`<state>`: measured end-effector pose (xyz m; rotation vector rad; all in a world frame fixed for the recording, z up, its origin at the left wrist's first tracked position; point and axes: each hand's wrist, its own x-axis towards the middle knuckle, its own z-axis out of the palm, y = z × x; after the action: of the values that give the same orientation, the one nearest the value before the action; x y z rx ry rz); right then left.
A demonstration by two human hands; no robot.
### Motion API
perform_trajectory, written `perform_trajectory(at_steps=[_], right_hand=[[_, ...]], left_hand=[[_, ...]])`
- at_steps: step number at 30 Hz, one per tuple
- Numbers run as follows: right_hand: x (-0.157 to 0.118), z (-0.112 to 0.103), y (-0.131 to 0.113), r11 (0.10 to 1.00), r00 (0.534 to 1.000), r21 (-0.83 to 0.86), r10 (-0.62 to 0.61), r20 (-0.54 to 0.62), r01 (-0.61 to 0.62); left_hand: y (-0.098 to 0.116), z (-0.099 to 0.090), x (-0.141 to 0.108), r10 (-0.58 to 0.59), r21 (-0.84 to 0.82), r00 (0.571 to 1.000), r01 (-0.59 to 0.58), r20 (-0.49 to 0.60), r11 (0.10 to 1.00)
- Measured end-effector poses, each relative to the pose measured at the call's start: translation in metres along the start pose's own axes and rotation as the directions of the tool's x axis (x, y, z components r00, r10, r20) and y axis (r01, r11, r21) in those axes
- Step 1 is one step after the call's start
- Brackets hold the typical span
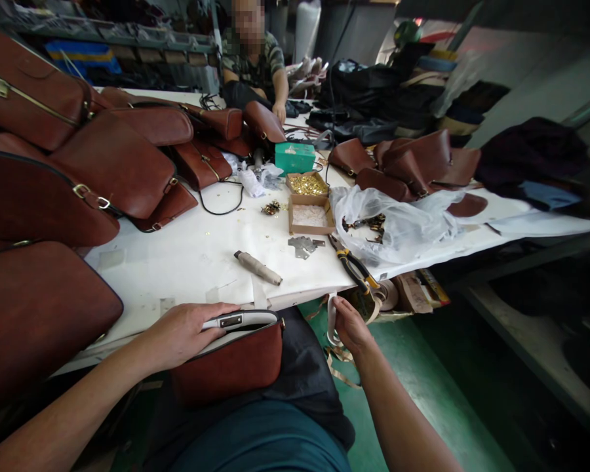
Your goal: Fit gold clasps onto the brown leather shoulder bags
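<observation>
A brown leather handbag (pixel 236 364) rests on my lap with its mouth open and pale lining showing. My left hand (pixel 184 331) is closed over its upper edge, beside a small dark metal plate (pixel 231 321) on the lining. Over the table's front edge, my right hand (pixel 351 326) pinches a narrow whitish strip of tape (pixel 331 320) that hangs in a loop. On the table ahead lie a wrapped-handle cutting tool (pixel 258 267) and yellow-black pliers (pixel 353 265), the pliers jutting over the edge.
Brown bags (pixel 113 157) are heaped at left, more (pixel 413 164) at right. Mid-table are a cardboard box (pixel 311 229), a box of gold fittings (pixel 307 183), a green box (pixel 295 157), metal plates (pixel 305 246) and a plastic bag (pixel 413 229). A co-worker (pixel 253 65) sits opposite.
</observation>
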<state>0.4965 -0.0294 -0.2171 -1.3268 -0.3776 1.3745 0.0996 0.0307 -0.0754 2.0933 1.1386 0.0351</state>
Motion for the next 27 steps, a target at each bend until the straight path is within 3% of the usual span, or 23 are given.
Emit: perform_trajectory(at_steps=[7,14,19,25,27], right_hand=[[0.001,0.002,0.0,0.998,1.0,-0.064,0.019,0.023,-0.017],[-0.011,-0.01,0.005,0.954,0.98,-0.265,-0.17,-0.105,0.138],[-0.022,-0.013,-0.014,0.883,0.979,-0.451,-0.188,-0.082,0.132],[-0.023,-0.006,-0.037,0.789,0.986,-0.606,-0.161,-0.045,0.101],[-0.023,-0.005,-0.039,0.765,0.982,-0.634,-0.181,-0.046,0.111]], left_hand=[[0.002,0.0,-0.003,-0.01,-0.027,1.0,0.01,-0.004,1.0],[0.0,0.002,0.0,0.002,0.023,1.0,-0.002,0.01,1.0],[0.002,-0.001,0.001,0.024,0.096,0.999,-0.028,0.039,0.995],[0.018,-0.011,0.006,0.03,0.322,0.998,-0.046,0.057,0.946],[0.021,-0.014,0.009,0.05,0.315,0.995,-0.073,0.081,0.946]])
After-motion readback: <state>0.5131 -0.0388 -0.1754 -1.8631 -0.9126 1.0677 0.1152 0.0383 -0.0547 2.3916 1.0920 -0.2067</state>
